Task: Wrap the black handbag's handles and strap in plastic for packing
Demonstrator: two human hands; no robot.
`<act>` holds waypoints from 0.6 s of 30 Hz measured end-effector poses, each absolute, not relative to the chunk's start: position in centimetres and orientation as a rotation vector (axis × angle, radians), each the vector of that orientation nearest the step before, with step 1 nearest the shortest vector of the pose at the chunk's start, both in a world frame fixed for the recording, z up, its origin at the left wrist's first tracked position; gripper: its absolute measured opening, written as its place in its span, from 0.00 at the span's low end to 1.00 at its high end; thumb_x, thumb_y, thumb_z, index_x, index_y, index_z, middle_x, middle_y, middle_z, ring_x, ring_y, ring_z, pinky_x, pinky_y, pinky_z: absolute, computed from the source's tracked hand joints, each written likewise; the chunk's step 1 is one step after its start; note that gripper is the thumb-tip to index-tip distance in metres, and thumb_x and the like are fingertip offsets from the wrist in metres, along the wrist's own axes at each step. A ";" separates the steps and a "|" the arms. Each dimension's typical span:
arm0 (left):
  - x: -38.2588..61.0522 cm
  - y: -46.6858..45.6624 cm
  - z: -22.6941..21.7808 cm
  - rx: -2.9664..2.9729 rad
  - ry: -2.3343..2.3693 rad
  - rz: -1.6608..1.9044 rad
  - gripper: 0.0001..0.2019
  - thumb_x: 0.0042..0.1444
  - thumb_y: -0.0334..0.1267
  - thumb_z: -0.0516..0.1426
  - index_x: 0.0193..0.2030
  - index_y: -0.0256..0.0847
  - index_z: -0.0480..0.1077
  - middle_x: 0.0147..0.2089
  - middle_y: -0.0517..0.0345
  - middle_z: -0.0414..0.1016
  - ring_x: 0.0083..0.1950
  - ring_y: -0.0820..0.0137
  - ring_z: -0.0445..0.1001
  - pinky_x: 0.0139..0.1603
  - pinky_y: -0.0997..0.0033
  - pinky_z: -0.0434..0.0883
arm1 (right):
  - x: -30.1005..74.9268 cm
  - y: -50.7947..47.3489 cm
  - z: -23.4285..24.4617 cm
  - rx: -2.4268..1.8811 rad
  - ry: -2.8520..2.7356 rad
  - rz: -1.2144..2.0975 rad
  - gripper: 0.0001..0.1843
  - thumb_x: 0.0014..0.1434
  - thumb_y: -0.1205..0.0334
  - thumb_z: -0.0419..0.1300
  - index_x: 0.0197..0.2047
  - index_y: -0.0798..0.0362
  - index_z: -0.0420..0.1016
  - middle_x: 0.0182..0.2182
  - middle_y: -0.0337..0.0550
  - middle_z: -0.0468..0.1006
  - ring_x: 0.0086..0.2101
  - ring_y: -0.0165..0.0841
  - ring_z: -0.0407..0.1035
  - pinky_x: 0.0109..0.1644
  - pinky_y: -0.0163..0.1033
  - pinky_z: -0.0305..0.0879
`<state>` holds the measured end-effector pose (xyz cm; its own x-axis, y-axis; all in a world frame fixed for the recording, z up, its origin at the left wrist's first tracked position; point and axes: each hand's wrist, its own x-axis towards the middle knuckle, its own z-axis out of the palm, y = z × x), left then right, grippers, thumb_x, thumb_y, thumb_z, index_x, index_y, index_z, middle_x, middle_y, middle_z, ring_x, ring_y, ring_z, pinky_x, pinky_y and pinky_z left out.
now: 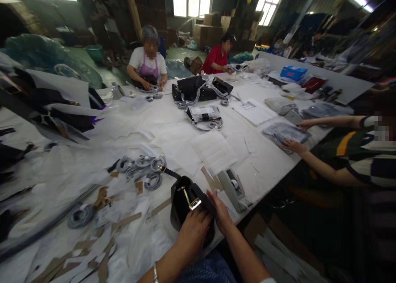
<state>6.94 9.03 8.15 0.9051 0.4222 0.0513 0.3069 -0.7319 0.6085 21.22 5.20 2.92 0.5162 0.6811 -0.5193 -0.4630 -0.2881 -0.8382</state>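
A black handbag point(177, 208) with gold-coloured metal fittings stands at the table's near edge, its top facing me. A strap with a gold buckle point(162, 167) reaches away from it across the table. My left hand point(195, 227) is closed over the bag's near side, fingers bent just below the gold clasp point(194, 203). Against the bag's right side lies my right hand point(219, 208), its fingers fairly straight along the dark flap and gripping that edge. My palms hide part of the bag. Wrapped grey strap coils point(153, 180) lie just beyond it.
A grey tape dispenser point(232, 188) stands right of the bag. Paper and brown strips point(93, 250) cover the left front, with dark bag pieces point(64, 114) behind. A co-worker's hands point(295, 145) press a plastic-wrapped item point(283, 133) at right. Two people sit across the table.
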 end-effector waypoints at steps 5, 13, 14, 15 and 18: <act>5.1 9.6 6.9 2.316 0.558 0.277 0.18 0.61 0.31 0.54 0.58 0.43 0.69 0.55 0.48 0.76 0.53 0.60 0.75 0.55 0.56 0.73 | 20.2 -0.7 4.3 -1.508 -0.247 1.020 0.35 0.63 0.36 0.48 0.64 0.50 0.65 0.64 0.46 0.65 0.64 0.41 0.56 0.67 0.50 0.51; 3.3 16.7 7.6 2.663 0.414 0.125 0.15 0.60 0.22 0.52 0.47 0.40 0.74 0.55 0.50 0.76 0.60 0.61 0.70 0.62 0.51 0.65 | 16.7 -2.4 5.2 -1.843 -0.438 0.885 0.48 0.55 0.45 0.64 0.71 0.49 0.47 0.68 0.49 0.56 0.65 0.46 0.53 0.66 0.52 0.54; 3.1 17.8 7.7 2.722 0.339 0.073 0.13 0.60 0.23 0.53 0.45 0.41 0.75 0.55 0.51 0.76 0.63 0.60 0.67 0.65 0.48 0.60 | 16.9 -1.7 5.0 -1.872 -0.429 0.878 0.48 0.55 0.45 0.64 0.71 0.50 0.46 0.68 0.50 0.56 0.65 0.46 0.53 0.66 0.52 0.54; 2.9 18.7 7.6 2.772 0.270 0.039 0.11 0.60 0.24 0.54 0.42 0.40 0.75 0.55 0.51 0.76 0.65 0.59 0.65 0.68 0.44 0.55 | 17.2 -1.0 4.8 -1.896 -0.435 0.878 0.47 0.55 0.45 0.63 0.71 0.51 0.48 0.67 0.51 0.58 0.64 0.46 0.55 0.65 0.51 0.55; 2.4 20.5 7.5 2.824 0.144 0.035 0.09 0.60 0.25 0.56 0.32 0.41 0.74 0.44 0.56 0.79 0.61 0.62 0.68 0.71 0.43 0.44 | 19.2 0.9 4.3 -1.920 -0.606 0.903 0.31 0.57 0.50 0.59 0.62 0.52 0.68 0.58 0.49 0.73 0.59 0.46 0.64 0.63 0.49 0.57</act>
